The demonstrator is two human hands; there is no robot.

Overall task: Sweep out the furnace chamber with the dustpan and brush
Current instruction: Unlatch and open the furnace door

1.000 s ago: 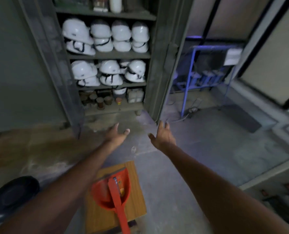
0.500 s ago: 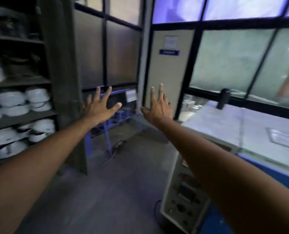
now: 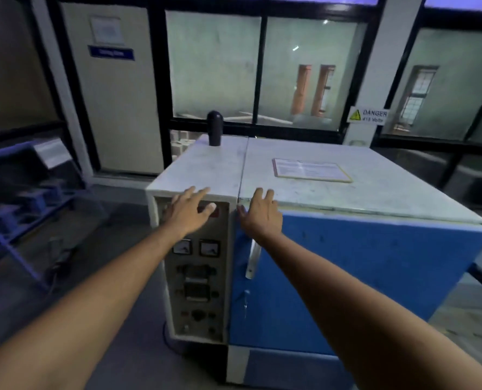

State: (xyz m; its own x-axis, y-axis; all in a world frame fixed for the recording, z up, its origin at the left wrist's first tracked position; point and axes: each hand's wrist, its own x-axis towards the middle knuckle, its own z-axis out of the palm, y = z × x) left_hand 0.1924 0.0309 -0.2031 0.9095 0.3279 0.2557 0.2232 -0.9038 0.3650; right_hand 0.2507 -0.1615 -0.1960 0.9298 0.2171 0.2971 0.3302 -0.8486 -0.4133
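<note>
A box furnace (image 3: pixel 375 266) with a blue front door and a pale top stands right in front of me, its door closed. A metal door handle (image 3: pixel 252 260) runs down the door's left edge. A cream control panel (image 3: pixel 197 282) with two gauges and switches sits left of the door. My left hand (image 3: pixel 187 212) is stretched out with fingers spread over the top of the panel. My right hand (image 3: pixel 261 213) is spread at the door's upper left corner, just above the handle. Both hands hold nothing. No dustpan or brush is in view.
A laminated sheet (image 3: pixel 311 170) and a black knob (image 3: pixel 215 128) sit on the furnace top. A blue metal rack (image 3: pixel 23 198) stands on the left. Windows and a danger sign (image 3: pixel 368 115) lie behind. Concrete floor (image 3: pixel 127 319) runs between rack and furnace.
My view has swung right, from the helmet cabinet and the orange dustpan on the wooden stool to the furnace. Both outstretched hands now reach the furnace front.
</note>
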